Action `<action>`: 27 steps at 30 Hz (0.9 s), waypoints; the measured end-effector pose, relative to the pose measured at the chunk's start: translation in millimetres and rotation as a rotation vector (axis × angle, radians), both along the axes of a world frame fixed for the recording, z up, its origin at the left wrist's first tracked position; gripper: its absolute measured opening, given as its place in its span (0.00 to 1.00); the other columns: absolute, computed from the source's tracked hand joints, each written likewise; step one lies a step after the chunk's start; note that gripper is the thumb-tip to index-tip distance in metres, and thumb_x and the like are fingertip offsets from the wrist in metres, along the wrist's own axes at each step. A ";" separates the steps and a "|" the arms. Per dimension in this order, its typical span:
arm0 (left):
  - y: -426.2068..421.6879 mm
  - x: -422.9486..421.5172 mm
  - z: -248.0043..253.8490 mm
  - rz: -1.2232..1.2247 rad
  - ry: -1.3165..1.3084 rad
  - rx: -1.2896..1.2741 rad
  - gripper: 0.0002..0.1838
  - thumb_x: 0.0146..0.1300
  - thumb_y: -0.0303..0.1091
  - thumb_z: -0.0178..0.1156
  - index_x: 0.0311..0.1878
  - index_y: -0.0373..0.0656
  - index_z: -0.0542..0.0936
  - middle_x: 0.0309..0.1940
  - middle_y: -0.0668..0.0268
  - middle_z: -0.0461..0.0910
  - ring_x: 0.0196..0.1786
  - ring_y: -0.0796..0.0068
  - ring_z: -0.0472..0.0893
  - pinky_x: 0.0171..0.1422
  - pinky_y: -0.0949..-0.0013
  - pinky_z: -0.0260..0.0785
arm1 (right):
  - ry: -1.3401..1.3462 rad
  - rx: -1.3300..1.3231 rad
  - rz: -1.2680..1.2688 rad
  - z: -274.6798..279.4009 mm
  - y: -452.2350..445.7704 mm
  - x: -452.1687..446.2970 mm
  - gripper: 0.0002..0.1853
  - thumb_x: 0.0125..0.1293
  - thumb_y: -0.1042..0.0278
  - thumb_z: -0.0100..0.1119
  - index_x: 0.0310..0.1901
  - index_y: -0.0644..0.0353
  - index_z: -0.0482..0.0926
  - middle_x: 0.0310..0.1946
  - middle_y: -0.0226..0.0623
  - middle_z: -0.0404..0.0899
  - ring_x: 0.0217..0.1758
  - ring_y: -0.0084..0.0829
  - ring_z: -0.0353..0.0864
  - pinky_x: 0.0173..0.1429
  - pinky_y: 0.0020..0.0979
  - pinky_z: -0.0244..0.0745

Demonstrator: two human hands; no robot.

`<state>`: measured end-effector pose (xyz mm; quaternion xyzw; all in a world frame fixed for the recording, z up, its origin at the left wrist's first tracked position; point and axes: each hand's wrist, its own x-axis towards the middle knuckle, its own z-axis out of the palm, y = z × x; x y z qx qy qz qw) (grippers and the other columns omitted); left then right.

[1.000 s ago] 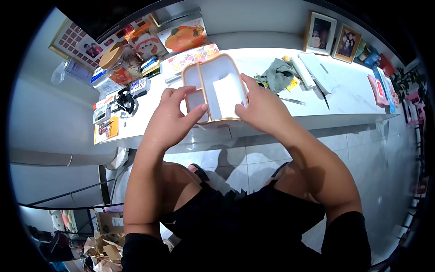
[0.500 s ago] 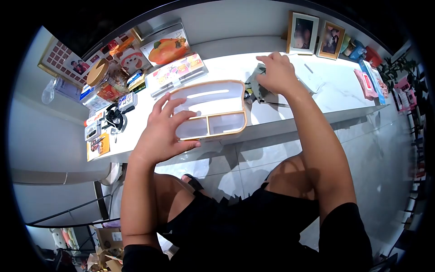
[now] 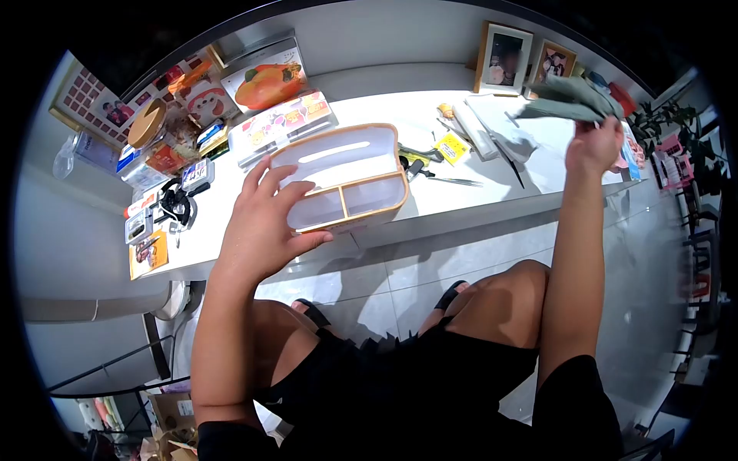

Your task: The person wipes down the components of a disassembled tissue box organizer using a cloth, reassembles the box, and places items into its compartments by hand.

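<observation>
My left hand [image 3: 265, 223] is at the left end of a white organizer box [image 3: 346, 178] with a wood-coloured rim. Its fingers reach over the rim and the thumb lies along the front, gripping the box. The compartments that show, one long and two small, hold nothing visible. Over the right part of the table, my right hand [image 3: 596, 146] pinches a grey-green cloth [image 3: 573, 100] that hangs in loose folds above the tabletop. Right of the box lie a yellow card [image 3: 452, 148], dark-handled scissors [image 3: 421, 154], metal tweezers [image 3: 455, 181] and a long white box [image 3: 473, 131].
A patterned case [image 3: 283, 127], a lidded jar [image 3: 157, 134] and a bundle of black cable [image 3: 175, 206] occupy the table's left side. Picture frames [image 3: 503, 58] stand at the back right. The white table's [image 3: 223, 238] front edge is close to my knees.
My right hand has lifted the grey-green cloth off the table and carried it right, uncovering the card, scissors and other small things. My left hand stays at the box.
</observation>
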<state>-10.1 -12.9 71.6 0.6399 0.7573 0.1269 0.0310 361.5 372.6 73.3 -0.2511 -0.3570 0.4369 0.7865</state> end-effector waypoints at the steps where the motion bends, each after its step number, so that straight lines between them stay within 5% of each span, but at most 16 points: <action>1: 0.6 0.2 -0.7 0.018 -0.020 0.007 0.40 0.50 0.50 0.86 0.66 0.46 0.83 0.75 0.55 0.75 0.84 0.41 0.61 0.85 0.43 0.62 | -0.031 0.001 -0.168 1.6 3.5 15.3 0.12 0.81 0.68 0.53 0.61 0.59 0.70 0.54 0.42 0.82 0.53 0.42 0.88 0.51 0.45 0.89; 3: 1.8 -0.2 -2.6 0.033 -0.032 0.026 0.41 0.51 0.49 0.86 0.67 0.45 0.82 0.75 0.55 0.75 0.84 0.41 0.63 0.85 0.43 0.62 | -0.219 -0.003 -0.481 -8.7 22.1 48.5 0.11 0.80 0.68 0.51 0.57 0.62 0.70 0.51 0.42 0.84 0.53 0.41 0.88 0.50 0.41 0.88; 4: 2.4 -1.1 -3.3 0.054 -0.041 0.041 0.42 0.51 0.48 0.86 0.69 0.45 0.81 0.75 0.54 0.75 0.83 0.41 0.64 0.85 0.44 0.62 | -0.139 -0.050 -0.309 -7.3 11.7 45.0 0.08 0.80 0.69 0.48 0.52 0.62 0.72 0.52 0.42 0.84 0.54 0.36 0.88 0.52 0.34 0.85; 7: 6.8 -4.8 -7.4 0.054 -0.064 0.057 0.43 0.51 0.47 0.85 0.70 0.45 0.80 0.75 0.54 0.75 0.81 0.41 0.66 0.84 0.44 0.62 | -1.158 -0.173 -0.506 -49.2 30.2 64.7 0.27 0.79 0.45 0.58 0.56 0.67 0.81 0.51 0.55 0.87 0.51 0.48 0.89 0.63 0.43 0.80; 9: 9.7 -3.3 -10.9 0.040 -0.043 0.077 0.44 0.53 0.47 0.85 0.72 0.46 0.79 0.74 0.52 0.75 0.79 0.40 0.68 0.83 0.44 0.63 | -1.540 -0.449 -0.208 -61.1 18.5 55.0 0.41 0.72 0.28 0.60 0.53 0.71 0.87 0.47 0.60 0.89 0.51 0.56 0.89 0.65 0.46 0.78; 11: 11.5 1.1 -14.3 0.084 0.012 0.153 0.45 0.54 0.48 0.84 0.74 0.47 0.78 0.76 0.51 0.72 0.80 0.41 0.66 0.84 0.44 0.60 | -1.828 -0.605 0.022 -78.9 28.0 50.5 0.45 0.68 0.24 0.61 0.46 0.74 0.89 0.45 0.59 0.90 0.52 0.50 0.89 0.63 0.40 0.79; 13: 14.2 10.9 -8.4 0.061 0.070 0.245 0.44 0.55 0.48 0.83 0.75 0.47 0.77 0.77 0.51 0.70 0.81 0.41 0.64 0.84 0.44 0.57 | -1.588 -0.704 0.210 -77.5 6.3 38.5 0.47 0.67 0.24 0.63 0.43 0.78 0.88 0.41 0.58 0.90 0.51 0.45 0.90 0.61 0.37 0.79; 19: 21.9 33.4 -1.0 -0.088 0.003 0.525 0.34 0.61 0.40 0.77 0.71 0.47 0.80 0.76 0.52 0.70 0.79 0.45 0.66 0.83 0.46 0.55 | -1.342 -0.616 0.234 -68.4 -2.2 27.4 0.26 0.73 0.48 0.60 0.47 0.69 0.89 0.41 0.41 0.89 0.45 0.34 0.85 0.56 0.34 0.76; 22: 25.8 46.8 -9.6 -0.185 -0.406 0.668 0.24 0.61 0.36 0.76 0.61 0.45 0.85 0.68 0.54 0.77 0.70 0.49 0.75 0.76 0.52 0.66 | -1.081 -0.449 0.125 -25.2 -26.8 11.3 0.23 0.76 0.52 0.58 0.49 0.69 0.86 0.41 0.37 0.88 0.44 0.31 0.83 0.55 0.34 0.75; 25: 39.1 76.8 -12.8 -0.249 -1.218 0.499 0.35 0.70 0.38 0.72 0.76 0.42 0.72 0.73 0.56 0.75 0.74 0.59 0.73 0.82 0.54 0.63 | -0.907 -0.354 0.160 18.4 -69.6 -26.0 0.20 0.78 0.54 0.58 0.47 0.68 0.86 0.40 0.35 0.88 0.43 0.27 0.83 0.52 0.32 0.75; 27: 49.7 102.1 -3.2 -0.277 -1.501 0.453 0.39 0.72 0.39 0.70 0.82 0.40 0.64 0.76 0.56 0.72 0.78 0.61 0.71 0.83 0.55 0.62 | -0.748 -0.213 0.370 35.0 -123.2 -65.3 0.18 0.80 0.55 0.59 0.45 0.67 0.84 0.38 0.33 0.87 0.42 0.24 0.82 0.49 0.29 0.74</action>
